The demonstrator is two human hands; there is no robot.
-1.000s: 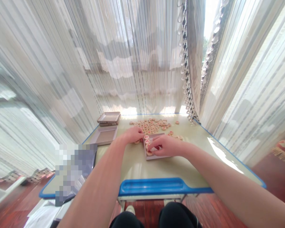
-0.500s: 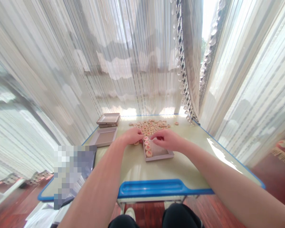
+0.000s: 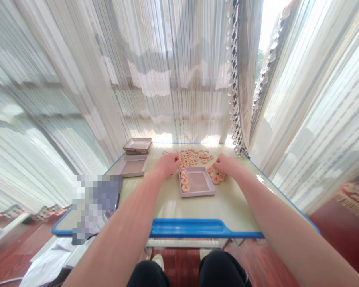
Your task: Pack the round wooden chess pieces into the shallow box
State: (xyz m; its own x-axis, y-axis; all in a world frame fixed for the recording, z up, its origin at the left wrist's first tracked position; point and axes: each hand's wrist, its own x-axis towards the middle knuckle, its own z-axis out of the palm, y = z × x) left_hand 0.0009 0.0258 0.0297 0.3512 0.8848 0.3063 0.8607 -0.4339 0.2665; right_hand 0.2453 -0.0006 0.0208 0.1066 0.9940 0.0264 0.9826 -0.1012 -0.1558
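A shallow pinkish box tray lies on the table in front of me. Along its left wall runs a column of several round wooden Chinese chess pieces with red characters. Just beyond the tray's far left corner is my left hand, its fingers curled together; whatever they hold is hidden. Right of the tray, my right hand has its fingertips pinched at the edge of a small heap of red-marked pieces, and the hand partly covers that heap. One piece peeks out below my left hand.
A larger spread of chess pieces lies behind the tray. At the left stand an empty box tray and a stack of trays. A dark, partly blurred-out object covers the table's left side. Curtains hang behind the table.
My right hand has moved from above the tray out to the heap on the right, uncovering the tray's inside. My left hand stays near the far left corner. The view has shifted slightly.
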